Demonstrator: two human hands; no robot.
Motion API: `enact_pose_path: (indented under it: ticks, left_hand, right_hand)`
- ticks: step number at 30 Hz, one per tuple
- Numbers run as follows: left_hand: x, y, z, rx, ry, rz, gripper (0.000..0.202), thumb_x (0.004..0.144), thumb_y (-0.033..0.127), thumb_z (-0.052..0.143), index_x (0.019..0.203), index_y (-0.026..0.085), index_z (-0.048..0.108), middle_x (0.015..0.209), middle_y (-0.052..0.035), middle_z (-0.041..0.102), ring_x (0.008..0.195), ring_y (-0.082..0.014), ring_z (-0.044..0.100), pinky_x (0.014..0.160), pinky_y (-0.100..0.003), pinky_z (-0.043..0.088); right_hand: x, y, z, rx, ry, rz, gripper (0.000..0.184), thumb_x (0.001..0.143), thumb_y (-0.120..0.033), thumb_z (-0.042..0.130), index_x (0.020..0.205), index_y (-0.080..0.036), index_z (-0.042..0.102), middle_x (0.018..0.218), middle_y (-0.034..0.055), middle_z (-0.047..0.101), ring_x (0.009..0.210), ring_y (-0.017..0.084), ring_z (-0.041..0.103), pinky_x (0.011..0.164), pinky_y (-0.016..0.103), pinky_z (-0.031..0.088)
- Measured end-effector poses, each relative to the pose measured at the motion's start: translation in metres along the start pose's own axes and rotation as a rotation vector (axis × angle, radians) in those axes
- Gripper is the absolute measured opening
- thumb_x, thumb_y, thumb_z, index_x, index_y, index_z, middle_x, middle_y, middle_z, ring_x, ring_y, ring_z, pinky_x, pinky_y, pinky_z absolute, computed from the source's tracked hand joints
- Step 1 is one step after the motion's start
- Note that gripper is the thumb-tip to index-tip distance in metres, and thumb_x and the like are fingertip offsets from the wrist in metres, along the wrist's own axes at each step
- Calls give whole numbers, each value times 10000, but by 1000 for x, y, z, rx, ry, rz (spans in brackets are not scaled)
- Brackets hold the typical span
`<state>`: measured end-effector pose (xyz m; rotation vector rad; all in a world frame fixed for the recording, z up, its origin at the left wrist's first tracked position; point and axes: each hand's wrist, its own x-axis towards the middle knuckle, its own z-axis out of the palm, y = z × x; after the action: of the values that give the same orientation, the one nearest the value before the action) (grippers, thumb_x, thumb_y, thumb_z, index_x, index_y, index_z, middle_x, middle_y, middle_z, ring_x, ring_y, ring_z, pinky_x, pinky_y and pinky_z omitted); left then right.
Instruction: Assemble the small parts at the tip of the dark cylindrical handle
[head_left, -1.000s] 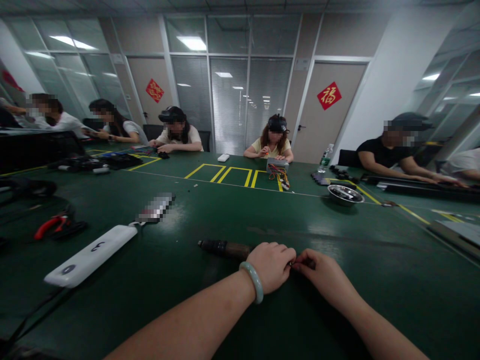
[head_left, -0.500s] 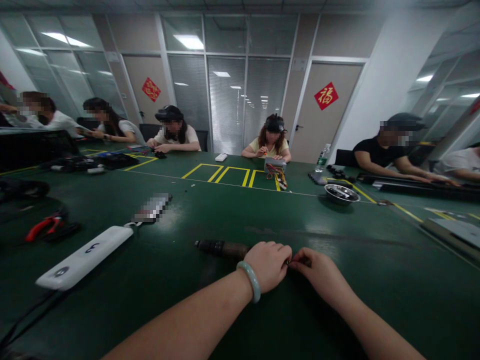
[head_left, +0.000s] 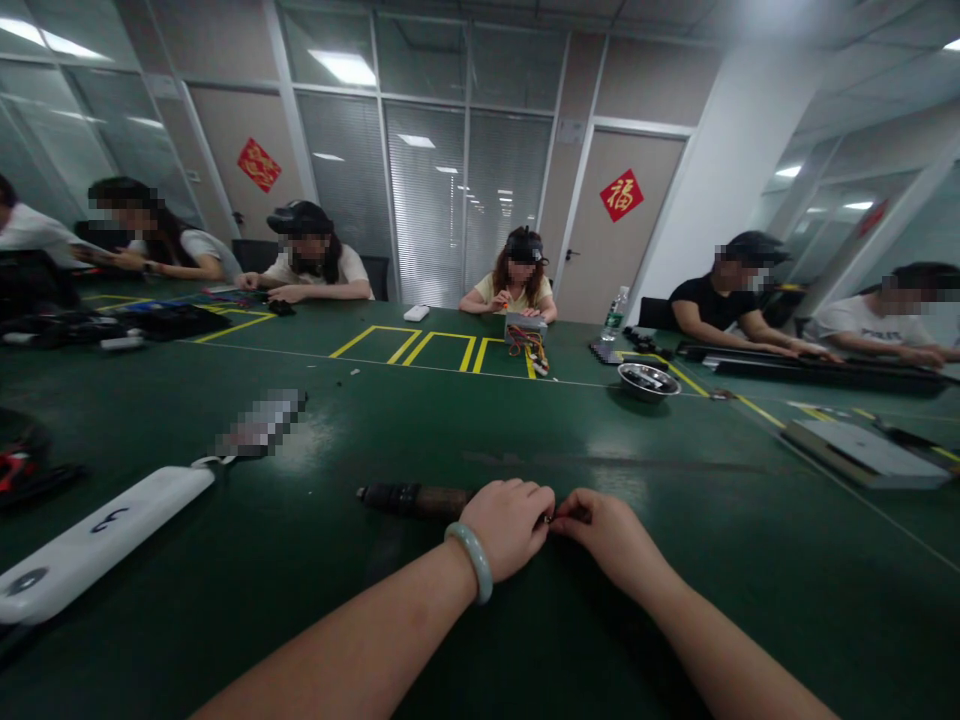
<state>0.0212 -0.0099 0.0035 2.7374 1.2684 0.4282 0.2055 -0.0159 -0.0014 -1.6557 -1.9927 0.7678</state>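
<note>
A dark inline tool, by its look an electric screwdriver (head_left: 420, 498), lies on the green table with its narrow metal tip to the left. My left hand (head_left: 504, 522), with a pale green bangle at the wrist, is closed round the rear of its brownish body and hides that end. Right beside it, the thumb and forefinger of my right hand (head_left: 600, 530) are pinched together at the tool's rear end. A small glint and a bit of red show between the two hands, but what the pinch holds is too small to make out.
To my left lie a white power bank (head_left: 112, 535) with a short cable to a blurred-out device (head_left: 262, 420), and red-handled pliers (head_left: 22, 470). A metal bowl of small parts (head_left: 649, 382) stands ahead right; a grey flat case (head_left: 862, 452) lies right. Several people sit opposite.
The view has turned to the right, so everything appears further left. My hands keep the same grip on the tool, with the right hand still pinched at its rear end.
</note>
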Motion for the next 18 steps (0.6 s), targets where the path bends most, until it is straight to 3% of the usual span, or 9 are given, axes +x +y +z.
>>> enact_pose_path:
  ticks: [6,11,18]
  left_hand:
    - [1,-3,4,-28,37,50,66,884,261,523,938,229,545,916,1,602,866,-179,556,744,-309,417]
    - [1,-3,4,-56,39,27,34,861,245,547,880,223,564,888,5,608,849,-179,554,731,-308,415]
    - [1,0,1,-89,23,-6,50,856,265,555,877,228,581,869,17,607,829,-170,556,719,-314,417]
  right_hand:
    - [0,9,4,89,2,-8,147,735,-280,670,859,-206,646,804,-9,691,728,139,622,630,225,425]
    - [-2,10,5,33,5,2,168,717,-288,690,859,-213,644,800,-14,682,725,137,611,630,228,412]
    - [-9,-5,-3,-196,40,-45,149,790,-377,632,828,-239,671,791,-12,697,751,171,613,859,347,358]
